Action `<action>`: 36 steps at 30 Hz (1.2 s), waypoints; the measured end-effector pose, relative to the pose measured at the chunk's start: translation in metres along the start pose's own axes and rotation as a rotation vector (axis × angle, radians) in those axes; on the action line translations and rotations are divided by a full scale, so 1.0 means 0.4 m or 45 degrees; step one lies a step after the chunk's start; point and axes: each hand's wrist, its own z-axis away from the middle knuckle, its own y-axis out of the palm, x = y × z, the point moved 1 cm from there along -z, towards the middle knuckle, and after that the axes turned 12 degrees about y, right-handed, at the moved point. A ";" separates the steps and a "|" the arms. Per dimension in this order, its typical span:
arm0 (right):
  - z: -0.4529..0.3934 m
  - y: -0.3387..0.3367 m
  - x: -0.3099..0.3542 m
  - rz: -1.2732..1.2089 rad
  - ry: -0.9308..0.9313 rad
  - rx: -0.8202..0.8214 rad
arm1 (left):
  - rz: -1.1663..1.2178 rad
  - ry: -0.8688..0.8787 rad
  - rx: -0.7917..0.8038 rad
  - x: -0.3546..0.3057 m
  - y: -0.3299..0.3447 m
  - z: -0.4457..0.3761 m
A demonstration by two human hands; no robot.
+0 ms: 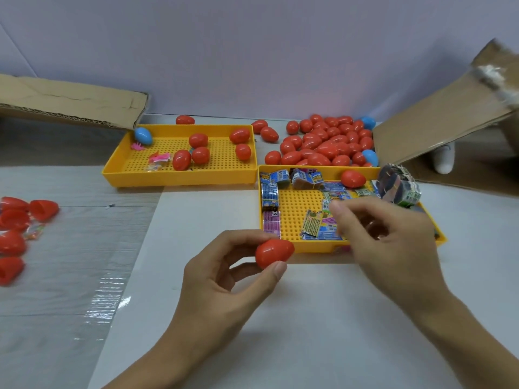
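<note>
Red egg (pixel 273 252) is in your left hand (pixel 224 279), pinched btw thumb and fingers, just in front of the near yellow tray (pixel 314 247) w/ paper packets (pixel 311 224) inside. Your right hand (pixel 384 234) hovers over that tray. Its fingers are curled but blurred, so I cannot tell if it holds sth.

Right hand (pixel 379 228), 3 o'clock: motion-blurred, its grasp indeterminate; it covers part of the yellow tray (pixel 309 246). Red egg (pixel 273 252), 6 o'clock: underside hidden by left hand (pixel 222 284). Red shell halves (pixel 12 220), 9 o'clock, and cardboard flap (pixel 438 119), 2 o'clock: cropped by frame edges.
</note>
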 end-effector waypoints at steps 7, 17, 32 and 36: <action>-0.137 0.053 -0.013 0.844 0.268 0.561 | -0.052 -0.009 0.026 -0.012 0.000 -0.008; -0.103 0.047 0.002 0.264 0.222 0.349 | -0.116 0.061 0.022 -0.021 -0.007 -0.018; 0.073 0.047 0.101 -0.917 1.134 0.692 | -0.090 0.022 0.183 -0.036 0.023 0.006; 0.082 0.052 0.099 -0.967 1.158 0.699 | -0.027 -0.073 0.096 -0.033 0.019 -0.006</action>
